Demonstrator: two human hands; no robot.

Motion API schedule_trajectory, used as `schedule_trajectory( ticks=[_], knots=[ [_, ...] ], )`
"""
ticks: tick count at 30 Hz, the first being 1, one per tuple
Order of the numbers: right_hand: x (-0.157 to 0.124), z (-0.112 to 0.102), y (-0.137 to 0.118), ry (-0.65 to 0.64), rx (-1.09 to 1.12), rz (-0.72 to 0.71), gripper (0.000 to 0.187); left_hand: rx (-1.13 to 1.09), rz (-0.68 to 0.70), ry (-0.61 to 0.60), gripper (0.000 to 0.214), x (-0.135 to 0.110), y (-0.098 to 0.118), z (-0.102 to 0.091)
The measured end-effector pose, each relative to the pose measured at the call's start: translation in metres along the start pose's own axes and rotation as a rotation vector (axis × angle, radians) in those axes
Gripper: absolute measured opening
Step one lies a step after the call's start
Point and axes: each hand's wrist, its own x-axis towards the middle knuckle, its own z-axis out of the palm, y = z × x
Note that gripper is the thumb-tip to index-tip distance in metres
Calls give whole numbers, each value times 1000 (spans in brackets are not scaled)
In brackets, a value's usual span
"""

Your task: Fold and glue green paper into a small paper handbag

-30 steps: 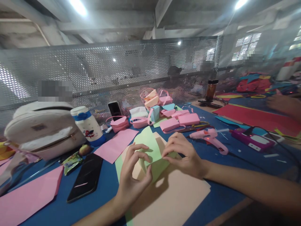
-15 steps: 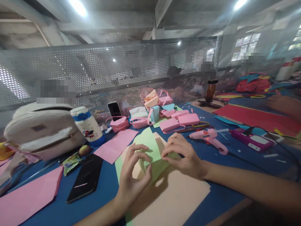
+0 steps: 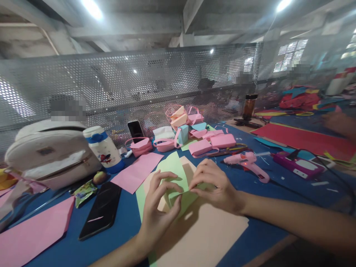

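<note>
Folded light green paper (image 3: 179,170) stands up between my hands, over a stack of peach sheets (image 3: 205,233). My right hand (image 3: 215,187) pinches an edge of it between thumb and fingertips. On its other side, my left hand (image 3: 161,207) curls round the green paper, with the thumb at the fold and the fingers bent against it. Part of the paper is hidden behind my fingers. Under the peach stack, another green sheet (image 3: 140,200) shows along the left side.
Pink paper (image 3: 139,170) and a black phone (image 3: 101,209) lie to the left, near a bottle (image 3: 104,150) and a backpack (image 3: 52,155). Small pink paper bags (image 3: 200,148) sit ahead. A pink glue gun (image 3: 247,163) and purple power strip (image 3: 299,165) lie right. Another person's hand (image 3: 340,124) is blurred.
Both hands have shifted slightly, their fingertips coming closer together at the fold of the green paper. At the far right, the other person's hand has moved.
</note>
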Motion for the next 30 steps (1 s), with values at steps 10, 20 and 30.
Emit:
schedule_trajectory(
  ticks=[10,20,30],
  knots=[
    [0,0,0,-1,-12,0,15,42,17,18,16,2,1,-2],
    [1,-2,1,19,-21,-20,11,13,7,5,17,0,-1,-2],
    [0,-1,0,24,-10,-26,11,8,47,-15,19,1,0,-2]
  ],
)
